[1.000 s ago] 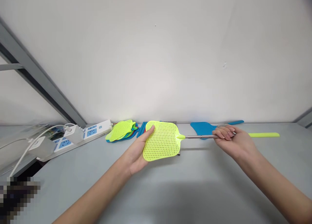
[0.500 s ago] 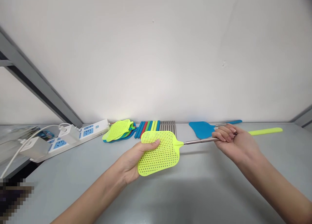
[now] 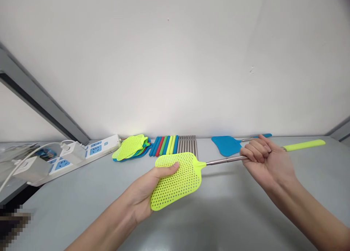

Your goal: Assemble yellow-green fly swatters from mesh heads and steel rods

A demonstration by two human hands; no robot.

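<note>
A yellow-green fly swatter [image 3: 179, 178] with a perforated head, a metal rod and a yellow-green handle is held above the table. My left hand [image 3: 149, 191] grips the head, thumb on top and the other fingers hidden beneath it. Around the metal rod, near the handle, my right hand [image 3: 265, 158] is closed with its fingers curled. Behind the rod, a blue fly swatter [image 3: 226, 145] lies on the table by the wall, its rod partly covered by my right hand.
A pile of swatter heads [image 3: 130, 148] lies at the back, left of a row of coloured handles [image 3: 165, 145] and several metal rods [image 3: 187, 145]. On the left is a white power strip [image 3: 105, 145] with plugged-in adapters and a cable. The grey table [image 3: 218, 214] meets a white wall.
My right hand has turned slightly, with its fingers curled tighter round the rod. The handle end has shifted a little right and up, and the swatter head has tilted slightly lower.
</note>
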